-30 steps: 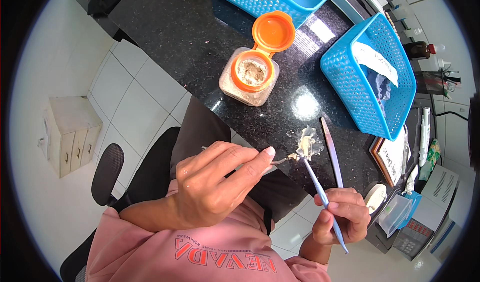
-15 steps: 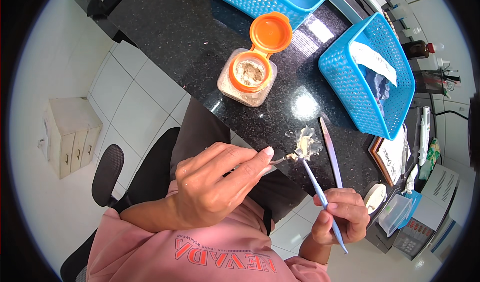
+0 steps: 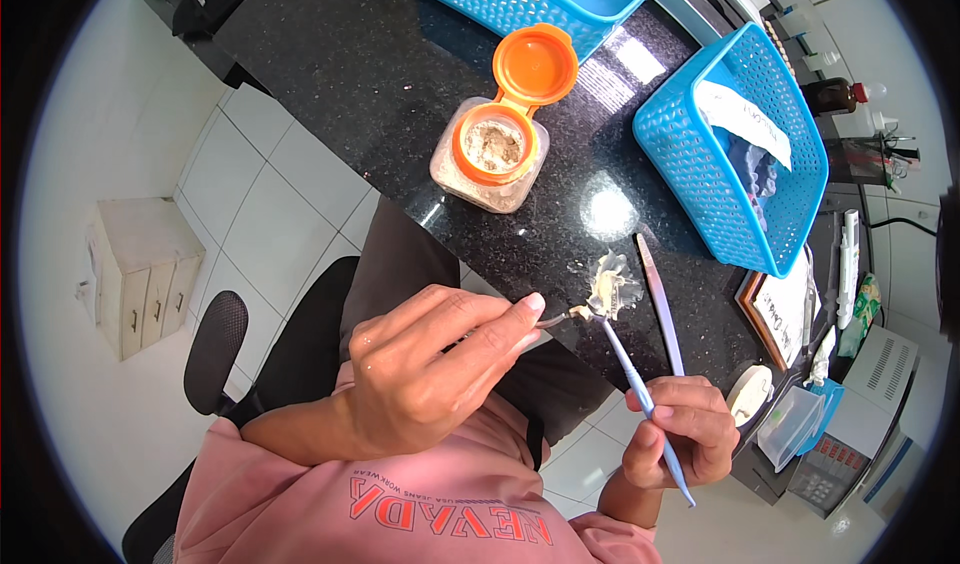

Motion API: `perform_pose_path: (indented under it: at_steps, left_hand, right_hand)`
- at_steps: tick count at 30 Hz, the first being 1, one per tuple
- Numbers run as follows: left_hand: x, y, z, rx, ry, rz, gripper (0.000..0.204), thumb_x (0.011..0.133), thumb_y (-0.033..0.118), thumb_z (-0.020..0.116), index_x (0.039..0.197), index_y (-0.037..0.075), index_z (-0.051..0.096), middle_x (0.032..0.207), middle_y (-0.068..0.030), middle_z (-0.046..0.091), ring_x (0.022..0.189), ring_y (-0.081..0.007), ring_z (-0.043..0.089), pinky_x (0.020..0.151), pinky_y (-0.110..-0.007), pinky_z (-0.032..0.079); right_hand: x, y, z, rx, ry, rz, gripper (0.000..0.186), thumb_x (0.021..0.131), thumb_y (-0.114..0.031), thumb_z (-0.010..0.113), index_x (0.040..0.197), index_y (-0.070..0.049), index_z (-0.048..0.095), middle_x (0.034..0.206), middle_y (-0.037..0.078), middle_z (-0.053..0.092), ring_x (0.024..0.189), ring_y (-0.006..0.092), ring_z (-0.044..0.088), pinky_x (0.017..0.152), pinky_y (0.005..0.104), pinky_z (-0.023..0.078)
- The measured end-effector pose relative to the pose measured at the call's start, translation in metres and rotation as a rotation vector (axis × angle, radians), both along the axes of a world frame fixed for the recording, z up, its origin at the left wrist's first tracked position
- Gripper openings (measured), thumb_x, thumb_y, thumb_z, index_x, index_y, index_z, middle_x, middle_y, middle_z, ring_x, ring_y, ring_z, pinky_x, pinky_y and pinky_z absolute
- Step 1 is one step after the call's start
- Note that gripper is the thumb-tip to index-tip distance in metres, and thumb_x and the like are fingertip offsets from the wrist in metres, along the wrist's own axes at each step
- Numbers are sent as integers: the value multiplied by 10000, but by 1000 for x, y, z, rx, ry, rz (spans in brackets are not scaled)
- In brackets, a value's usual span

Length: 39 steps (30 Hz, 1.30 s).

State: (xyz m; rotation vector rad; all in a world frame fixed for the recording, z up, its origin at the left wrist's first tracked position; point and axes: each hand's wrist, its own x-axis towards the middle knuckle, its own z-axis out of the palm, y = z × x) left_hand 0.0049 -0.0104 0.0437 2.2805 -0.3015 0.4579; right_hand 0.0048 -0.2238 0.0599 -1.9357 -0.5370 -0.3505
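Note:
My left hand (image 3: 440, 359) is closed around a thin metal tool (image 3: 556, 320), mostly hidden by the fingers. A dab of cream paste (image 3: 580, 313) clings to its tip. In my right hand (image 3: 685, 432) is a slim light-blue tool (image 3: 630, 369), pinched like a pen, its tip touching or very near that dab. Just beyond the tips, a smear of cream paste (image 3: 608, 284) is spread on the black speckled tabletop (image 3: 350, 94). A narrow lilac tool (image 3: 657, 304) lies beside the smear, its near end reaching my right fingers.
Farther off stands a clear jar (image 3: 455, 174) of pale powder with its orange lid (image 3: 537, 64) flipped back. Blue perforated baskets (image 3: 690, 174) stand at the back and right. A notepad (image 3: 775, 314) and a round white lid (image 3: 750, 394) lie at the right. The table's near edge runs below my hands.
My hands stay nearly in place, with the two tool tips still together beside the smear. The view has shifted very slightly.

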Motion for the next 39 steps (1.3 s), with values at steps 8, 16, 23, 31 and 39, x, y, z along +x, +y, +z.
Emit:
perform_pose_path:
  at_steps: [8,16,23,31,39]
  left_hand:
    - [2,0,3,-113,85,13,303,595,-14,788,884,12,700,718,-74,644,574,-186,598,485,-262,456]
    - [2,-1,3,-181,124,28,265,615,-11,781,868,10,708,740,-79,661,575,-180,603,497,-255,453]
    - [2,0,2,-176,126,20,254,621,-6,779,865,8,707,745,-80,666,577,-179,609,498,-253,458]
    - [1,-1,2,-203,133,22,256,622,-11,778,867,6,705,740,-85,666,578,-183,610,500,-253,458]
    - [1,-2,2,-176,116,32,275,613,-16,781,876,5,703,734,-85,660,568,-187,599,495,-258,451]
  right_hand:
    - [-1,2,-4,11,71,-210,129,724,20,650,808,21,553,724,159,628,597,196,637,545,257,500]
    - [2,4,-4,-64,82,-162,156,687,47,663,811,27,572,720,173,645,613,203,648,553,257,504]
    - [3,5,-3,-87,78,-161,151,689,47,657,809,26,569,719,172,646,613,201,649,542,254,503]
    - [3,2,-3,-9,-40,-85,170,711,10,680,836,19,565,718,162,640,601,204,646,522,261,510]
    - [-1,1,-1,77,3,-1,190,724,-49,727,812,-7,564,724,132,632,605,220,652,512,283,531]
